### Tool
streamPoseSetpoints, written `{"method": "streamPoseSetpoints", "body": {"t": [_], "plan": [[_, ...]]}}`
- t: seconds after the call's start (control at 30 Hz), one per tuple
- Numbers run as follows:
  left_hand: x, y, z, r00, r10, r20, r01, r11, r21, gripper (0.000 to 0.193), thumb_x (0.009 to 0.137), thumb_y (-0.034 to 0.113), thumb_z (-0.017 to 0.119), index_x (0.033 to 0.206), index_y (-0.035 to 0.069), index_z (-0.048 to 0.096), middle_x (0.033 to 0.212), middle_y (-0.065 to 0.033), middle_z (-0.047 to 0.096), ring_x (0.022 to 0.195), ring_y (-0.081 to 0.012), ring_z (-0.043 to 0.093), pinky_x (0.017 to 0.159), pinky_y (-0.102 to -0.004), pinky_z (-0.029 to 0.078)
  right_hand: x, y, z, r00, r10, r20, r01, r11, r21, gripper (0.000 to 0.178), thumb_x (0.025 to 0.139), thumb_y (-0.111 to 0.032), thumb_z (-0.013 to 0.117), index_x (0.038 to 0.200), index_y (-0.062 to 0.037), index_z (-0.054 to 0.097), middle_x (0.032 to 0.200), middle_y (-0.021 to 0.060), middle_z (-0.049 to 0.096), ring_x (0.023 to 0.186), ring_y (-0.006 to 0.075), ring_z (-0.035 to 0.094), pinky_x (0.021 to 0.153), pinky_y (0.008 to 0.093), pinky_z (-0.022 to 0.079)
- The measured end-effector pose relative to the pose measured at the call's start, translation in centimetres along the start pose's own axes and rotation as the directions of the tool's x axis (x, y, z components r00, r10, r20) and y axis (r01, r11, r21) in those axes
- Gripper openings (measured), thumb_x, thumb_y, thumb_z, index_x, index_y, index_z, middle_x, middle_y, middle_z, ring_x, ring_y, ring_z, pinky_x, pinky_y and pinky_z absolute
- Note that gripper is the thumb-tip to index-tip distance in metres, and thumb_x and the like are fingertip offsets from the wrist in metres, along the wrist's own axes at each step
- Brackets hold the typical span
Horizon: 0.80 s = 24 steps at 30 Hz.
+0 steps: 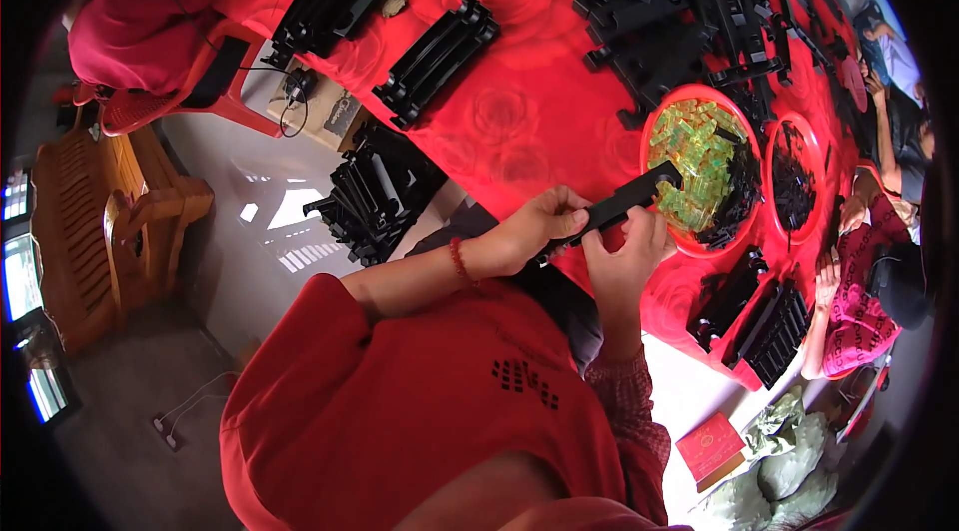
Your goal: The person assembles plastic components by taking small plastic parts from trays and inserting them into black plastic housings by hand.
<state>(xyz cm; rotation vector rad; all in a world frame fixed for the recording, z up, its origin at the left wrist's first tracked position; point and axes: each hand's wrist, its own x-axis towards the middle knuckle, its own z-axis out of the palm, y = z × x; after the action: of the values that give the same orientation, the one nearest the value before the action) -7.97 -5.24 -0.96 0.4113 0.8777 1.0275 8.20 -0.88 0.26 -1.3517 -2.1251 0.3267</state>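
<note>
Left hand (544, 228) clamped on a long black part (623, 201), thumb on top; right hand (631, 253) curled at its lower edge, can't tell if firmly gripping. Part is tilted over red tablecloth (571, 81), hooked end by red basin (699, 89) of yellow-green pieces (687, 156). Smaller red basin (770, 181) just right, holding black bits (796, 193).

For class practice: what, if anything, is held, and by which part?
A black bar: the left hand holds its lower-left part; the right hand is at its lower edge.
</note>
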Motion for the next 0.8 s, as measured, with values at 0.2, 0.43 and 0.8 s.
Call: {"method": "streamPoseSetpoints", "body": {"t": [0.2,0.43,0.8], "plan": [[0.2,1.0,0.1,0.996,0.069,-0.048,-0.060,0.983,0.171,0.024,0.100,0.027,0.059,0.113,0.006,0.057,0.083,0.0023,0.056,0.067,-0.0058,0.049,0.060,-0.0214,0.040,0.4,-0.2,0.4,0.997,-0.003,-0.071,0.006,0.999,0.038,0.052,0.061,-0.016,0.082,0.105,-0.0077,0.056,0.098,0.0086,0.054,0.098,0.0297,0.050,0.087,0.0454,0.033],[1.0,0.0,0.1,0.999,0.007,-0.052,-0.003,0.997,0.077,0.020,0.099,0.026,0.062,0.107,0.008,0.058,0.080,0.0036,0.056,0.064,-0.0050,0.047,0.056,-0.0213,0.037,-0.7,0.8,0.7,0.995,-0.001,-0.104,0.000,1.000,-0.010,0.052,0.061,-0.017,0.083,0.104,-0.0084,0.057,0.099,0.0080,0.055,0.099,0.0288,0.050,0.087,0.0435,0.033],[-2.9,7.6,-3.6,0.966,0.116,-0.233,-0.056,0.966,0.251,0.047,0.084,0.029,0.080,0.113,0.006,0.051,0.085,0.0010,0.054,0.066,-0.0072,0.049,0.056,-0.0233,0.041,0.4,0.2,-0.4,0.997,-0.013,0.078,-0.018,0.923,0.385,0.050,0.084,0.000,0.068,0.133,-0.0022,0.055,0.095,0.0061,0.055,0.079,0.0168,0.049,0.075,0.0312,0.044]]}}
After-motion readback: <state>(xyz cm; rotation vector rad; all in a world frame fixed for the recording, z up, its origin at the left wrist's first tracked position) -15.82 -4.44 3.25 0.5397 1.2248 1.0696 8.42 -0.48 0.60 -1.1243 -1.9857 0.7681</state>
